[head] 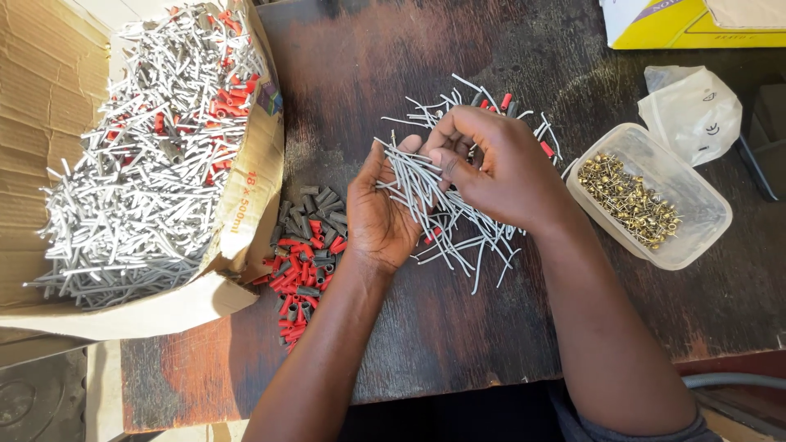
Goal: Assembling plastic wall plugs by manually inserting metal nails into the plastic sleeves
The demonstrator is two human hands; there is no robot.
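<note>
Two hands at frame centre, both working one bundle of grey wire pieces (416, 182). You're cupping the bundle in your left hand (378, 214), palm up, fingers curled loosely under it, not clamped tight. Your right hand (498, 168) is coming in from the right w/ thumb and fingertips pinched together on the bundle's upper part. Long axis of the bundle is running from upper left to lower right, fanning out below the palm. Bundle is lying directly betw. both hands, so both are equally near; the right is doing the fine pinching.

Loose grey pieces (475, 245) are lying on the dark wooden table (458, 344) under and around your hands, a few w/ red ends at upper centre. Pile of red and grey sleeves (303, 262) is sitting just left of your left wrist. Cardboard box (246, 196) at upper left is holding many more grey pieces. Clear plastic tub (696, 229) w/ small brass parts (626, 200) is sitting at right, apart from your right forearm.
</note>
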